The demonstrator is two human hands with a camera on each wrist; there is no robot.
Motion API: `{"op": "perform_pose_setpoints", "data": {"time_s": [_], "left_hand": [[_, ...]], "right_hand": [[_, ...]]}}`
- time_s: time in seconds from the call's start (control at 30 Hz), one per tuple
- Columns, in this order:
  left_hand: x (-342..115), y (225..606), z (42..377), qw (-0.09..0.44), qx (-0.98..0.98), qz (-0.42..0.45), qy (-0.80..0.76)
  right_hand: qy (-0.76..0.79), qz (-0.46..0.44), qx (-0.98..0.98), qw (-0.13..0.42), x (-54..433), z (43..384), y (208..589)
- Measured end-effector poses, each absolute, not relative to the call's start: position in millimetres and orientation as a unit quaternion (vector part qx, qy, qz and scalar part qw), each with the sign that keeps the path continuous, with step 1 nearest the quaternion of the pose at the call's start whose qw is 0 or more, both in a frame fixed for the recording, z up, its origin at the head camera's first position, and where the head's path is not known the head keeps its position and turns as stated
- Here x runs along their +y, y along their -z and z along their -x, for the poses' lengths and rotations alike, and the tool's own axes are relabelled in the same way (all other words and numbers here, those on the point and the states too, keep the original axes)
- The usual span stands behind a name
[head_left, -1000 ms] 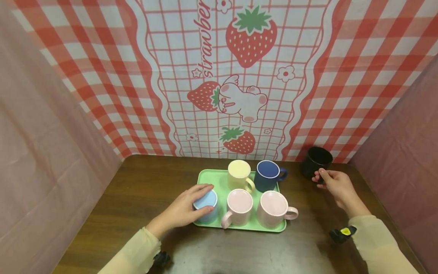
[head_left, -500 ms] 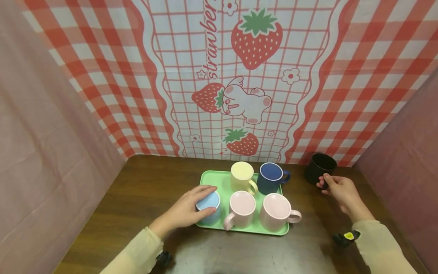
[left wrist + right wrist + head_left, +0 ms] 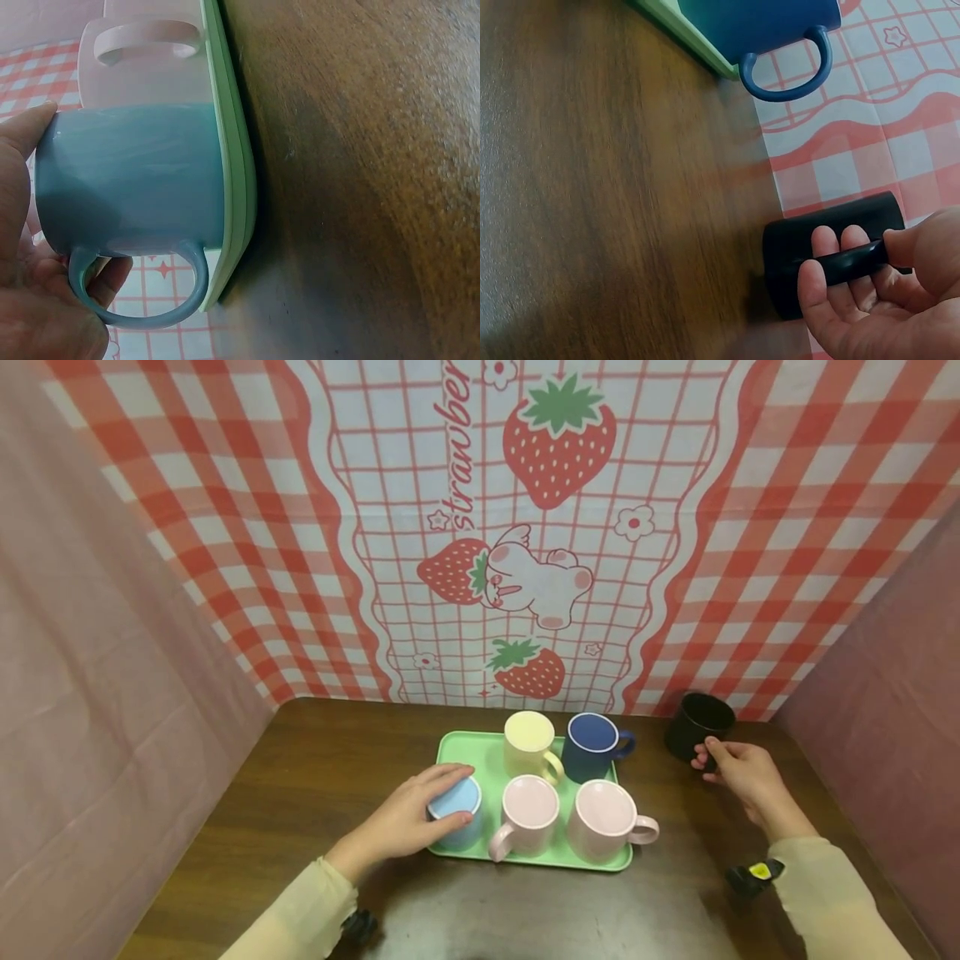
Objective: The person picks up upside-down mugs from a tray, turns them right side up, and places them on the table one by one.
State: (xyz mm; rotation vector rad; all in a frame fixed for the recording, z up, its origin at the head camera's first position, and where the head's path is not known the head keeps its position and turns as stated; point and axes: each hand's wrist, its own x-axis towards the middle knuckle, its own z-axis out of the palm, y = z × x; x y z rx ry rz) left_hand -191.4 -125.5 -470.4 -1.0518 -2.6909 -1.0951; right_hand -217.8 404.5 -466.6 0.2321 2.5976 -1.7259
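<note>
My left hand (image 3: 408, 814) grips a light blue mug (image 3: 135, 176), thumb and fingers on opposite sides of its upper end. That mug stands on the front left corner of a light green tray (image 3: 476, 752), its handle beside my palm in the left wrist view. At the back right of the table, my right hand (image 3: 746, 777) pinches the handle of a black mug (image 3: 686, 731), fingers curled through it in the right wrist view. The black mug stands with its dark opening up. Part of the light blue mug is hidden by my left hand.
On the tray also stand a yellow mug (image 3: 525, 756), a dark blue mug (image 3: 585, 760) and two pink mugs (image 3: 525, 831), apparently upside down. The wooden table (image 3: 322, 743) ends at a checked strawberry cloth (image 3: 450, 635) behind. Pink drapes (image 3: 112, 710) hang at both sides.
The whole head view shifts slightly. Both hands keep the same hold on the light blue mug and the black mug, which show no clear movement on the table or tray.
</note>
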Motion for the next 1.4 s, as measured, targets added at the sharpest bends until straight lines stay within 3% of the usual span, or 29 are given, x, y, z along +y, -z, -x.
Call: {"op": "perform_pose_setpoints", "data": {"time_s": [0.27, 0.6, 0.87, 1.0, 1.23, 1.4], "left_hand": [[-125, 470, 193, 0.026, -0.867, 0.347, 0.356], [-125, 470, 193, 0.028, -0.865, 0.350, 0.357], [-125, 468, 192, 0.023, -0.863, 0.353, 0.360], [-125, 466, 192, 0.017, -0.866, 0.347, 0.360], [-126, 467, 192, 0.024, -0.864, 0.350, 0.361], [-126, 469, 192, 0.026, -0.864, 0.350, 0.360]], "right_hand": [[0.544, -0.082, 0.835, 0.007, 404, 218, 465], [0.425, -0.087, 0.901, -0.017, 402, 215, 461], [0.226, -0.056, 0.973, 0.005, 410, 214, 425], [0.207, -0.051, 0.977, -0.033, 397, 214, 403], [0.220, 0.057, 0.967, -0.118, 351, 232, 399], [0.192, 0.148, 0.963, -0.119, 330, 246, 413]]}}
